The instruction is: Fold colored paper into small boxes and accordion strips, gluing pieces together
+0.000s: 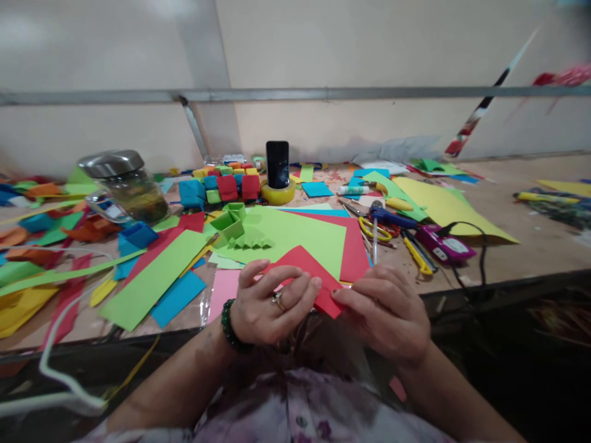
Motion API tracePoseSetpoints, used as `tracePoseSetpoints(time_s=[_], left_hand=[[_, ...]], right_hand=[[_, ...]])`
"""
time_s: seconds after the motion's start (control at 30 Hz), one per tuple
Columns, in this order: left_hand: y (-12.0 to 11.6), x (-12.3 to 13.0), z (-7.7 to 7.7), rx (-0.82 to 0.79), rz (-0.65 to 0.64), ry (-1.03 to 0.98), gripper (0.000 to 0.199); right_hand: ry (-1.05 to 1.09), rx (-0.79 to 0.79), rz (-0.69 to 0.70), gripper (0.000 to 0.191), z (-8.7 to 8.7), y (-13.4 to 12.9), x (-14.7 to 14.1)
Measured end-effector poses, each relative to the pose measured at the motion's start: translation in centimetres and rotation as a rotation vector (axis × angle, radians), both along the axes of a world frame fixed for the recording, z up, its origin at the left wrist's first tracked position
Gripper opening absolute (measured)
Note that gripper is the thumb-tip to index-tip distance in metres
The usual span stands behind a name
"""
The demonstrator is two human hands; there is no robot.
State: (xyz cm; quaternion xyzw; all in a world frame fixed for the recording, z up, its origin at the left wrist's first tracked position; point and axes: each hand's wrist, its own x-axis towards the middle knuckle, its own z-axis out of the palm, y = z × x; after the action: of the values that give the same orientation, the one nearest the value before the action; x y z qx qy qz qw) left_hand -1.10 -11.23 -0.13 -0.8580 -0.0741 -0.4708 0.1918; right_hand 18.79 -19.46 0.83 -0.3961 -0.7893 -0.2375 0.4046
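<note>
A piece of red paper [307,263] is held up between both hands at the table's front edge. My left hand [272,301], with a ring and a green bead bracelet, has its fingers closed on the paper's left part. My right hand [388,311] pinches its lower right corner between thumb and fingers. Behind the paper lie a light green sheet [295,231] and a larger red sheet [355,246]. On the green sheet stand folded green paper boxes [228,224] and a small zigzag green strip [249,243].
A glass jar with a metal lid [129,184] stands at the left among paper scraps. A phone [277,165] leans upright in a yellow tape roll [277,192], near folded paper cubes [226,187]. Yellow-handled scissors [369,229], a blue glue gun [392,215] and a purple device [446,244] lie at the right.
</note>
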Motion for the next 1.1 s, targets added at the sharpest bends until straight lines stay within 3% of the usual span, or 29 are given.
tracePoseSetpoints(time_s=[0.27, 0.57, 0.7, 0.83, 0.93, 1.1], left_hand=[[0.0, 0.1, -0.2, 0.000, 0.012, -0.029, 0.016], [0.3, 0.0, -0.4, 0.024, 0.018, -0.057, 0.021], [0.1, 0.4, -0.3, -0.076, 0.034, -0.039, 0.025], [-0.9, 0.5, 0.6, -0.482, -0.064, -0.087, 0.042], [-1.8, 0.6, 1.0, -0.899, -0.213, -0.185, 0.037], [-1.6, 1.9, 0.0, -1.622, -0.292, -0.286, 0.043]], right_hand=[[0.022, 0.028, -0.012, 0.009, -0.3, 0.0, -0.1], [0.011, -0.033, 0.051, 0.023, -0.1, 0.2, 0.2], [0.001, -0.024, 0.017, 0.015, -0.1, 0.3, 0.2], [0.033, 0.020, -0.096, 0.012, -0.2, 0.2, 0.6], [0.030, 0.042, -0.163, 0.013, -0.3, 0.1, 0.7], [-0.016, 0.063, -0.082, 0.018, -1.0, 0.5, -0.1]])
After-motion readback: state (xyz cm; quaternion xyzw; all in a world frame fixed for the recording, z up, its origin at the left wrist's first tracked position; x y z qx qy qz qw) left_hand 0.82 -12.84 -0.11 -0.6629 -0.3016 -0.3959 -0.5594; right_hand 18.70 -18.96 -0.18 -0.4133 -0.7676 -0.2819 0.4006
